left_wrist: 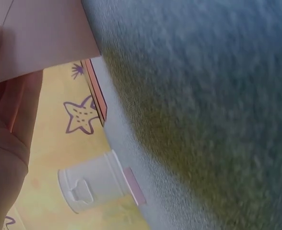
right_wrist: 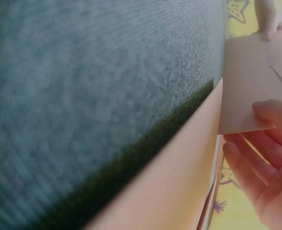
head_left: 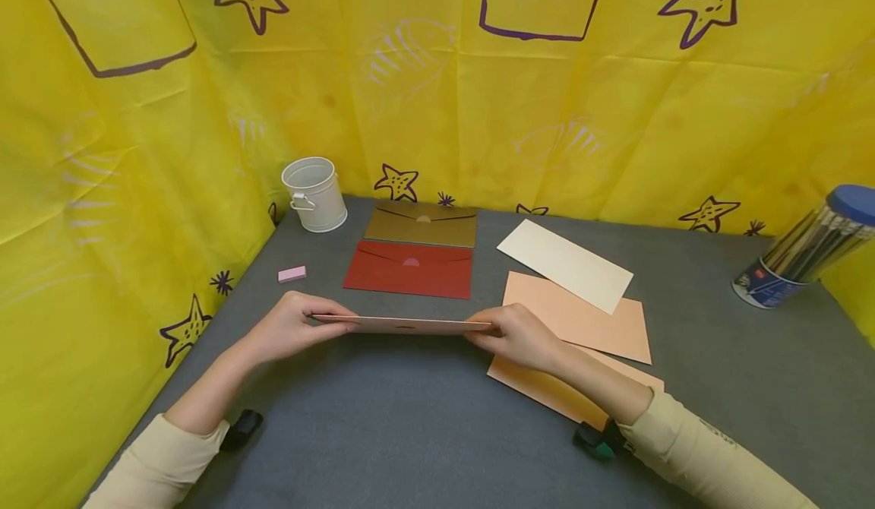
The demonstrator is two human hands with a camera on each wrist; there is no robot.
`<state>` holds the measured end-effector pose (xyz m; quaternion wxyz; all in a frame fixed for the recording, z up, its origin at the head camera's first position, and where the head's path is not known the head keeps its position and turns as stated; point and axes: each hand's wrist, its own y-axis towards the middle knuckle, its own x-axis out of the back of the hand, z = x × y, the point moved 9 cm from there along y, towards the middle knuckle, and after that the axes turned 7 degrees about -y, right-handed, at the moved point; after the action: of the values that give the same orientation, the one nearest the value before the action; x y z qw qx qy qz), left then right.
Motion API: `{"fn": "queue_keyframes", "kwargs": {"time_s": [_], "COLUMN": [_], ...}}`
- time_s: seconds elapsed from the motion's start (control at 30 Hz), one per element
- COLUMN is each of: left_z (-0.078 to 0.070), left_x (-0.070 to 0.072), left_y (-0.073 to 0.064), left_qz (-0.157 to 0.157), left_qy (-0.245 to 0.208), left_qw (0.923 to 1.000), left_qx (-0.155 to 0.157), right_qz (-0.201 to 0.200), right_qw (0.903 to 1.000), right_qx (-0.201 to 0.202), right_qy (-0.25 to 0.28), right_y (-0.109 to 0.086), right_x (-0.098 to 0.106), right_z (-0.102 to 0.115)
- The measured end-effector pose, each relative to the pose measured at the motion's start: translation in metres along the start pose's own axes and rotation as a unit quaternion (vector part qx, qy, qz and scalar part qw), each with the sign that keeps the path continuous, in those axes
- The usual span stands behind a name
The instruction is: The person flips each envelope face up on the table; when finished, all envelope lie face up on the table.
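A pale pink envelope (head_left: 417, 326) is held up level over the table, seen nearly edge-on in the head view. My left hand (head_left: 298, 325) pinches its left end between thumb and fingers. At the opposite end my right hand (head_left: 519, 334) grips it the same way, the thumb lying on the flap side in the right wrist view (right_wrist: 275, 143). Beyond it lie a red envelope (head_left: 410, 277) and a gold envelope (head_left: 437, 228), flaps up. Under and behind my right forearm are two peach envelopes (head_left: 595, 319), partly hidden, with a cream envelope (head_left: 567, 262) overlapping the farther one.
A small white bucket (head_left: 317, 197) stands at the back left, with a pink eraser (head_left: 292, 274) in front of it. At the far right is a blue-lidded tub of pencils (head_left: 772, 285). Yellow printed cloth (head_left: 424, 114) walls the grey table (head_left: 383, 433) behind and at both sides.
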<state>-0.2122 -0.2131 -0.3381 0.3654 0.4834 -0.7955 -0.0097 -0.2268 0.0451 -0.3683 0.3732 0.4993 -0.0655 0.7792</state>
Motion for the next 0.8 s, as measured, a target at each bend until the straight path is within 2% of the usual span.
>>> {"fn": "queue_keyframes", "kwargs": {"time_s": [0.23, 0.47, 0.67, 0.8], "left_z": [0.017, 0.029, 0.041, 0.051], "left_x": [0.010, 0.018, 0.025, 0.028], "left_y": [-0.002, -0.006, -0.009, -0.012], "left_qz": [-0.003, -0.023, -0.058, -0.083], "left_qy": [0.006, 0.003, -0.012, -0.034], "left_qw": [0.9983, 0.9944, 0.9860, 0.9754], "left_qx": [0.058, 0.104, 0.156, 0.201], "right_qz": [-0.017, -0.025, -0.028, -0.023], "right_qw": [0.9990, 0.9980, 0.9962, 0.9930], "right_qx": [-0.035, -0.057, -0.081, -0.109], "right_qy": [-0.023, 0.002, 0.017, 0.039], "right_y": [0.000, 0.001, 0.002, 0.001], "right_x": [0.003, 0.003, 0.003, 0.000], "right_z": [-0.012, -0.017, -0.020, -0.024]}}
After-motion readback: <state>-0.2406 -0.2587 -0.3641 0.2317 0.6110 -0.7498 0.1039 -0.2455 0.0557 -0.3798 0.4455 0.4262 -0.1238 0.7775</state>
